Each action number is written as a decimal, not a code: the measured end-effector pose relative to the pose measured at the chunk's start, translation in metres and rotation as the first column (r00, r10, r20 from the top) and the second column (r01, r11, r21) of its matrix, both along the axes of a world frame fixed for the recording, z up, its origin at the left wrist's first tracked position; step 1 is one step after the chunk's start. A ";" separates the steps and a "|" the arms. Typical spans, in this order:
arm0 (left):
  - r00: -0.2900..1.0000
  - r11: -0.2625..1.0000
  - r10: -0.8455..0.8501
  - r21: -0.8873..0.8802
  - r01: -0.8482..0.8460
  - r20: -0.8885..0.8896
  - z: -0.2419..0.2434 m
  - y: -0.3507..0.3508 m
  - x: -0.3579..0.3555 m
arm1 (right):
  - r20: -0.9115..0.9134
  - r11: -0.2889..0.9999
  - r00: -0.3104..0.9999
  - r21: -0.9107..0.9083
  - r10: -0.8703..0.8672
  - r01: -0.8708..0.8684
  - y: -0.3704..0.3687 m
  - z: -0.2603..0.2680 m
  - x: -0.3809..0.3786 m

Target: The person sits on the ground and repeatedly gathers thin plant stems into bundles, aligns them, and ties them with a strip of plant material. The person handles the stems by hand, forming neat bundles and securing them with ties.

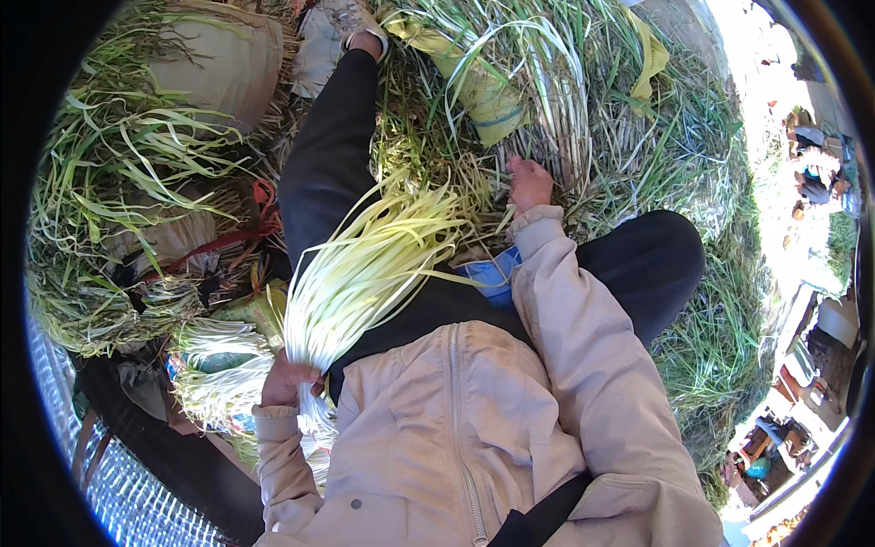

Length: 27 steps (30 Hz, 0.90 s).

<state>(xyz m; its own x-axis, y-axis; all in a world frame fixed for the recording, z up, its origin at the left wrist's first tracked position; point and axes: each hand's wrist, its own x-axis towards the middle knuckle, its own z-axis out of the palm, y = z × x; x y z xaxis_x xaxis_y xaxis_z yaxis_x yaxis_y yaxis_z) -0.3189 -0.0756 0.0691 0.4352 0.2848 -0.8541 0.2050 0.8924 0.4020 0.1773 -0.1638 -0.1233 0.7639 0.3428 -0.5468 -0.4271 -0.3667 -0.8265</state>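
A thick bundle of pale yellow-green leafy stalks (376,267), like blanched chives, fans out across my lap. My left hand (290,383) grips its white end near my left hip. Beyond my lap, my right hand (530,183) reaches to the base of a loose heap of long white-stemmed green stalks (560,89); its fingers are partly curled, and whether they hold a stalk is not clear. Beside that hand lies a yellow woven sack piece (489,99). More bundles of white stalks (222,376) are stacked by my left side.
Green and dry leaf litter (711,342) spreads around my legs. A red strap (239,236) and a grey-beige sack (219,68) lie to the left. Blue plastic (495,270) shows between my thighs. A dark curved rim (150,451) stands at lower left.
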 end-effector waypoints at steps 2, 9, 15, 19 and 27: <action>1.000 1.000 -0.019 0.000 0.019 -0.001 -0.006 0.002 -0.002 | 0.261 0.969 0.933 -0.070 0.246 -0.236 0.005 0.015 -0.002; 0.999 0.999 -0.042 0.005 0.042 0.021 -0.011 0.005 -0.011 | 0.490 0.704 0.587 -0.081 0.645 -0.706 0.024 0.136 -0.039; 0.999 0.999 -0.040 0.024 0.039 0.017 -0.011 0.003 -0.011 | 0.585 0.504 0.317 -0.186 0.746 -0.843 0.032 0.158 -0.084; 0.998 0.997 -0.063 0.048 0.061 0.022 -0.010 0.002 -0.010 | 0.601 0.580 0.368 -0.202 0.710 -0.789 0.022 0.138 -0.101; 0.998 0.995 -0.055 0.086 0.058 -0.038 -0.006 0.001 -0.004 | 0.481 0.675 0.484 -0.610 0.731 -0.415 0.004 0.081 -0.046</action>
<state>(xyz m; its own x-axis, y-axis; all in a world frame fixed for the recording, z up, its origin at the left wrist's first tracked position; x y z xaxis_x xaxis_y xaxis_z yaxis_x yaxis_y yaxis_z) -0.3232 -0.0745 0.0630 0.4220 0.3344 -0.8427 0.2694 0.8413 0.4687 0.1312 -0.1603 -0.0420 0.6486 0.7380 -0.1861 0.5825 -0.6387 -0.5028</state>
